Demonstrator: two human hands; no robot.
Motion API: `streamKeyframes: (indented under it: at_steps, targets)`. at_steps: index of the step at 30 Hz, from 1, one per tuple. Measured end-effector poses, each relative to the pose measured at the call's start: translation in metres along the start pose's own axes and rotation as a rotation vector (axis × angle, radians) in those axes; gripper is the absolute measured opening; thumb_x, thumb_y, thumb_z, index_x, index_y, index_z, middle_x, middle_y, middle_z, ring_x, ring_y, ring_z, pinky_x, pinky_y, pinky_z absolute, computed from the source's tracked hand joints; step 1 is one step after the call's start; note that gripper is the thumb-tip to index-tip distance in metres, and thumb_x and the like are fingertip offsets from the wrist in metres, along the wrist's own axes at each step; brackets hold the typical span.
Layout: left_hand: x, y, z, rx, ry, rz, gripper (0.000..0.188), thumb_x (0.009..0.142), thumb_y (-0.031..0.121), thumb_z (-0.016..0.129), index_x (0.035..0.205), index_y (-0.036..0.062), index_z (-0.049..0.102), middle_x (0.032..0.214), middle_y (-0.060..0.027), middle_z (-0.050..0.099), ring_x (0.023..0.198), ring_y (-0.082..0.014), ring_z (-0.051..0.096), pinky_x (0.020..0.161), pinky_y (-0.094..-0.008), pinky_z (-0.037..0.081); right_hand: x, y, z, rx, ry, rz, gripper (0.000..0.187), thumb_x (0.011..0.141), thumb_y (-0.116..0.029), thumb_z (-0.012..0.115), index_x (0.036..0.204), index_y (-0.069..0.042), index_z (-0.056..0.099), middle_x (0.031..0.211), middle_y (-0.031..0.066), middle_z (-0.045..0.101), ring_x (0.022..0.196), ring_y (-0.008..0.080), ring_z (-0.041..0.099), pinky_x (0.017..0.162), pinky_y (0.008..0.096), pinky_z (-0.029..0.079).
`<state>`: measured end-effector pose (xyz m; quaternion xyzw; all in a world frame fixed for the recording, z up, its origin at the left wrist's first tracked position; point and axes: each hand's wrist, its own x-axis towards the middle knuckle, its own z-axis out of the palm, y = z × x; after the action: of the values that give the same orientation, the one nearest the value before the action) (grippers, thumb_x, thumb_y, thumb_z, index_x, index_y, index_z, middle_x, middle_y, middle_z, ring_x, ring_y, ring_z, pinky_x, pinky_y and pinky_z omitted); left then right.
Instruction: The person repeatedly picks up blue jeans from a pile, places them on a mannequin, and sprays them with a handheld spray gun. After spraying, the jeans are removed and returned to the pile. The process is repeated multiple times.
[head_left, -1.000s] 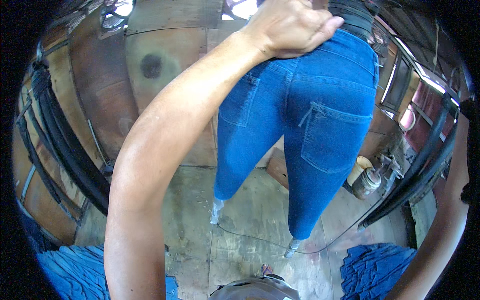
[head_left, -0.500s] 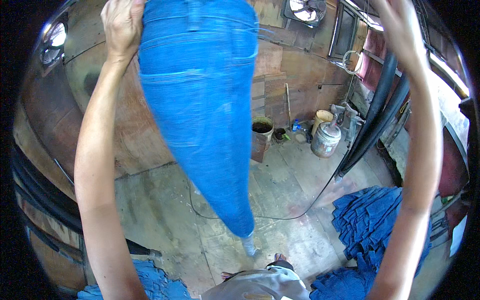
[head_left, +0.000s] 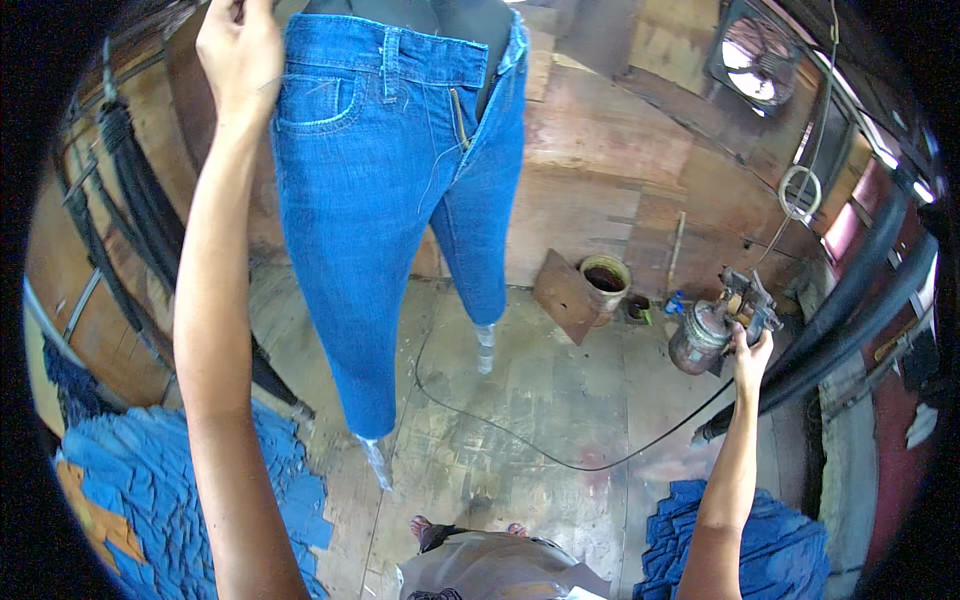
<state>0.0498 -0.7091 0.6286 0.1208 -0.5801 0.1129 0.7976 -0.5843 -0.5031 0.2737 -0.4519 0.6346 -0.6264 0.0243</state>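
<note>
Far left of the jeans (head_left: 350,200), black tubes (head_left: 150,180) hung slantwise; their upper ends blurred into the dark fisheye rim. Below and left of the jeans lay a heap of lighter blue denim (head_left: 160,470), partly behind the left forearm.

Left hand (head_left: 242,60) was raised just left of the jeans' waist. Fingers ran up to the top edge of my feed; I could not tell whether they were spread or pressed together, nor whether they met the cloth.

The jeans hung on a dark grey form (head_left: 415,14), front toward me, wrapped leg ends (head_left: 374,463) poking below both hems. By my reading the dressing was done: waist up, legs down. Left undone: fly open, zip (head_left: 459,118) parted, waistband unfastened, stray threads on the front. The form's top was cut off. Whether any spray had reached the denim, I could not judge.

Right of the jeans, a thin cord (head_left: 520,440) looped over the floor below hem level. Farther right, a bucket (head_left: 612,303), contents dark and unreadable.

Well right of the jeans, right hand (head_left: 752,350) was at the spray gun (head_left: 745,290), apart from the denim. Fingers looked curled by the handle; too small to tell whether they pinched it. Below that hand, a darker denim pile (head_left: 785,545), partly behind the right forearm.
</note>
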Motion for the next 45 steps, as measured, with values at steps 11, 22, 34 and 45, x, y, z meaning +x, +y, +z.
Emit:
streamKeyframes:
  at_steps: [11,22,34,45]
  targets:
    - [-0.066,0.145,0.06,0.749,-0.83,0.669,0.044,0.089,0.044,0.069,0.079,0.0015,0.069,0.085,-0.017,0.061,0.09,-0.035,0.059,0.085,-0.0454,0.046,-0.004,-0.04,0.02,0.615,-0.302,0.175,0.047,0.106,-0.042,0.054,0.13,-0.002,0.054,0.116,0.0124,0.073,0.054,0.011,0.054,0.051,0.0267,0.046]
    - [-0.084,0.118,0.025,0.789,-0.974,0.648,0.042,0.084,0.047,0.073,0.077,0.006,0.072,0.084,-0.0126,0.063,0.103,-0.0326,0.055,0.101,-0.0433,0.039,-0.038,-0.141,-0.004,0.475,-0.123,0.39,0.046,0.103,-0.058,0.051,0.093,-0.013,0.057,0.087,0.0094,0.073,0.041,0.0062,0.034,0.038,0.0228,0.026]
    - [-0.093,0.076,0.019,0.666,-0.815,0.716,0.044,0.086,0.049,0.071,0.083,0.0053,0.077,0.092,-0.0127,0.069,0.113,-0.0329,0.057,0.109,-0.0467,0.04,-0.156,-0.229,-0.102,0.143,0.21,0.081,0.065,0.107,-0.057,0.042,0.107,0.001,0.071,0.094,0.007,0.074,0.043,0.004,0.036,0.039,0.0227,0.029]
    - [-0.088,0.071,0.011,0.635,-0.909,0.679,0.04,0.083,0.046,0.073,0.082,0.0066,0.078,0.089,-0.0106,0.07,0.106,-0.0305,0.056,0.101,-0.0445,0.038,-0.322,-0.189,0.003,-0.029,-0.081,0.559,0.049,0.105,-0.049,0.053,0.122,-0.005,0.066,0.083,0.0065,0.071,0.052,0.0071,0.049,0.044,0.0249,0.036]
